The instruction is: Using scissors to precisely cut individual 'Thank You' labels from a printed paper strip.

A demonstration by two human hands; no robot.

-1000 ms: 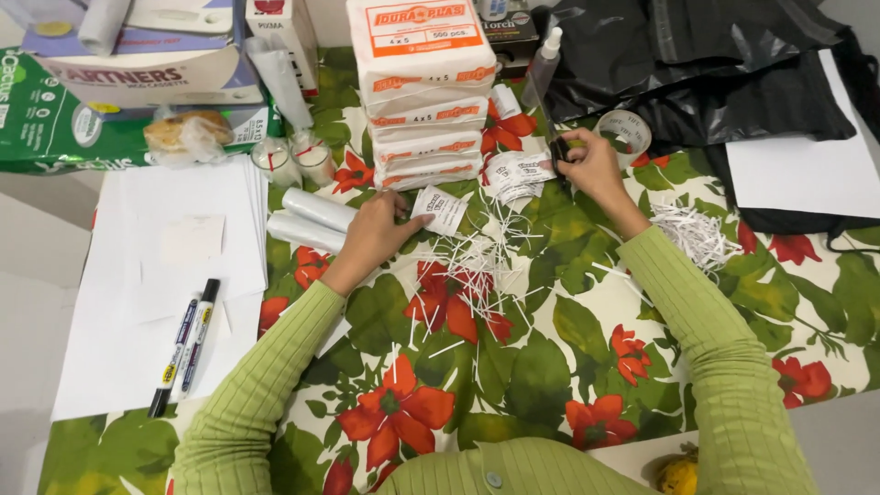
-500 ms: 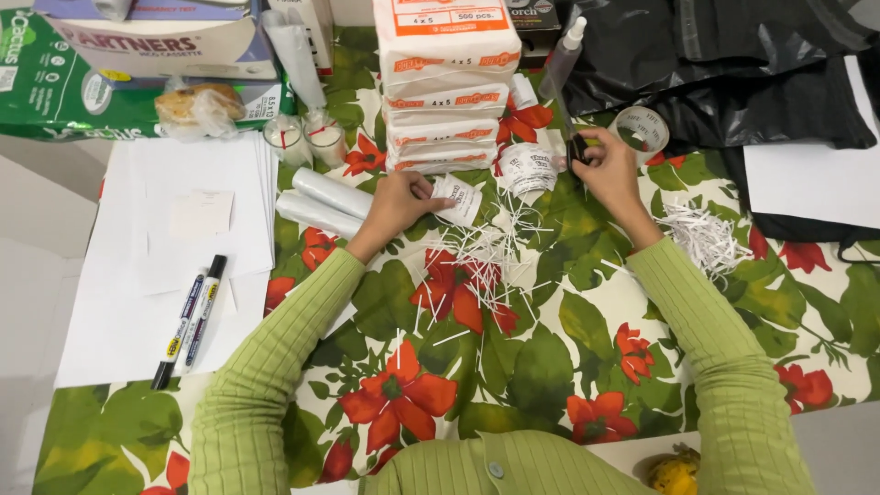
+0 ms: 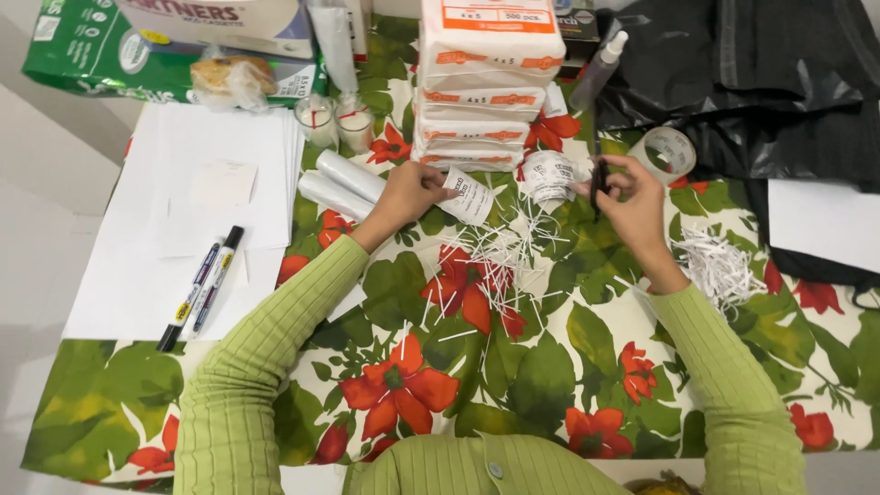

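Observation:
My left hand (image 3: 408,194) pinches a small white printed paper label (image 3: 470,196) just above the flowered tablecloth (image 3: 550,367). My right hand (image 3: 632,202) holds a thin dark tool (image 3: 598,183), which looks like small scissors, upright next to a crumpled roll of printed labels (image 3: 548,174). Many thin white paper strips (image 3: 495,257) lie scattered between my hands. Another heap of white shreds (image 3: 724,266) sits to the right of my right wrist.
A stack of white packets (image 3: 486,82) stands at the back centre. White paper sheets (image 3: 202,220) with two markers (image 3: 202,284) lie left. Two white rolls (image 3: 335,183), two small glass jars (image 3: 335,119), a spray bottle (image 3: 600,64), a tape roll (image 3: 669,151) and black plastic bags (image 3: 752,82) are nearby.
Both hands have stayed at the labels; the right hand has lifted the dark tool slightly and the view has shifted downward a little.

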